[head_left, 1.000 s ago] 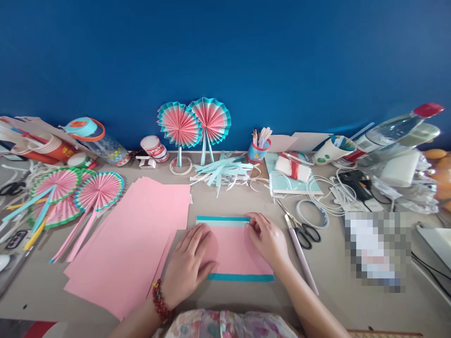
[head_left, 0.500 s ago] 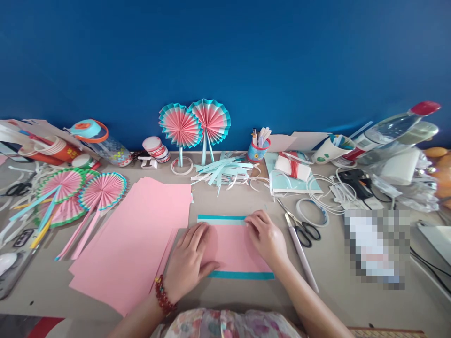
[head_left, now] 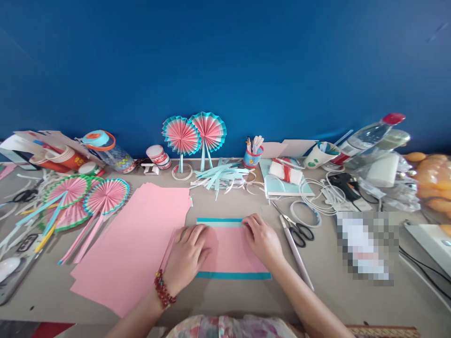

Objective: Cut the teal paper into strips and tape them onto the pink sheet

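Observation:
A pink paper sheet (head_left: 229, 249) lies flat on the table, with a teal band along its near edge. A pale blue strip (head_left: 225, 224) with a teal edge runs across its far side. My left hand (head_left: 186, 253) rests on the sheet's left end, fingers stretched out and palm down; a red bead bracelet circles the wrist. At the far right corner, my right hand (head_left: 262, 237) has its fingers bent together on the strip and sheet edge; its fingertips are partly hidden.
Left of the sheet lies a pink paper stack (head_left: 137, 244). Scissors (head_left: 299, 230) and a pale-handled knife-like tool (head_left: 298, 253) lie right. Folded paper fans (head_left: 207, 134) stand against the blue wall, near cut strips (head_left: 221, 176). A glue gun (head_left: 347, 188) sits farther right.
The view has tilted and shifted slightly. My left thumb has drawn back from the sheet's near band toward my fingers. My right hand stays at the far right corner.

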The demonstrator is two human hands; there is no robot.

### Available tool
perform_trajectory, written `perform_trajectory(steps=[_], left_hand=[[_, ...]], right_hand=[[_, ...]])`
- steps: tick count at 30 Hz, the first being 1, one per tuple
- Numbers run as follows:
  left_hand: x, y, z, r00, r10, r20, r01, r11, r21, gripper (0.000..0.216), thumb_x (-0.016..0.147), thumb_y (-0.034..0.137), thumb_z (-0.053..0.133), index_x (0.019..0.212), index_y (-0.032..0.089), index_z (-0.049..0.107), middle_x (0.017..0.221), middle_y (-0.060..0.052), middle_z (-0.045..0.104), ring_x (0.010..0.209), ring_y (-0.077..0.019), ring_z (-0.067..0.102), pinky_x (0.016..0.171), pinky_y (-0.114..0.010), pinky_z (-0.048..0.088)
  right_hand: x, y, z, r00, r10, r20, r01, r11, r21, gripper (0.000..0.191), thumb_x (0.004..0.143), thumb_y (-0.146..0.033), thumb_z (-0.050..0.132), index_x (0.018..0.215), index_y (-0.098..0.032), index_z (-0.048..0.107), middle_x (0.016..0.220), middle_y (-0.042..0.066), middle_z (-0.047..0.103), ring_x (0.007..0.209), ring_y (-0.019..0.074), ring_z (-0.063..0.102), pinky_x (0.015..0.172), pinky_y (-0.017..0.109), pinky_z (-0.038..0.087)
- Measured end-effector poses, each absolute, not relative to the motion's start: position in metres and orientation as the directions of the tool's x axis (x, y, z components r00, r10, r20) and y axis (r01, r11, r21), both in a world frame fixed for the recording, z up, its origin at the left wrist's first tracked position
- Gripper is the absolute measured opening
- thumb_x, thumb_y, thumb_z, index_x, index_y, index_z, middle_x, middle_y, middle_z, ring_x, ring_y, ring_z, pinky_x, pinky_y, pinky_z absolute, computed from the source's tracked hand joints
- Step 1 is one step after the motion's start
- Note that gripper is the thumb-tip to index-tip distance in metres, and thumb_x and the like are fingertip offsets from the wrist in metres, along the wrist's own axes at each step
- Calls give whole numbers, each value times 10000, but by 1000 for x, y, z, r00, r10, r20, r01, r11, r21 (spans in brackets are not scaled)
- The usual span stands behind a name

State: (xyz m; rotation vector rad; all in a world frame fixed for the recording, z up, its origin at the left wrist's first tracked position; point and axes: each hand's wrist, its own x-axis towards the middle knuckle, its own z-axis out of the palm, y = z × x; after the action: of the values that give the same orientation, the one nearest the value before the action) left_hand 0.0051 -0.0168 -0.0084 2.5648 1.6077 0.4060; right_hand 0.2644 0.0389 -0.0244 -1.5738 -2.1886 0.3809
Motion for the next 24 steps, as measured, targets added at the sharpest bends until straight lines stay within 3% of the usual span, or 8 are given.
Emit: perform_trajectory(steps=[4,7,17,24], left_hand=[[5,-1,-8,440,887,142,869,-460,183,220,984,158,443,1102,220,619,1158,-69,616,1021,-240,577,944,-445,428],[4,14,-8,455,882,126,848,-472,242,166,972,141,455,983,217,602,1055,-54,613,971,-236,569,897,-431,438],[-3,43,-13,443,889,118,830,-456,322,150,883,159,648,991,228,570,1000,-19,617,962,-216,597,843,-359,456],[-4,44,-11,427,899,97,832,-432,347,153,874,137,648,977,222,574,995,-16,627,964,-213,617,863,-360,453]], right_hand=[[265,40,-16,-303,948,96,844,314,-434,243,890,-110,405,1020,-196,591,1026,72,641,843,193,620,746,301,452],[267,42,-9,-329,944,6,838,295,-459,258,867,-93,413,1047,-195,568,1076,77,624,874,189,612,774,294,440],[265,48,3,-306,951,-32,842,255,-474,176,817,-79,459,917,-200,539,996,39,603,764,156,599,679,258,379],[266,49,4,-309,951,-28,827,254,-501,145,838,-89,471,881,-203,549,967,19,612,760,141,605,665,241,370]])
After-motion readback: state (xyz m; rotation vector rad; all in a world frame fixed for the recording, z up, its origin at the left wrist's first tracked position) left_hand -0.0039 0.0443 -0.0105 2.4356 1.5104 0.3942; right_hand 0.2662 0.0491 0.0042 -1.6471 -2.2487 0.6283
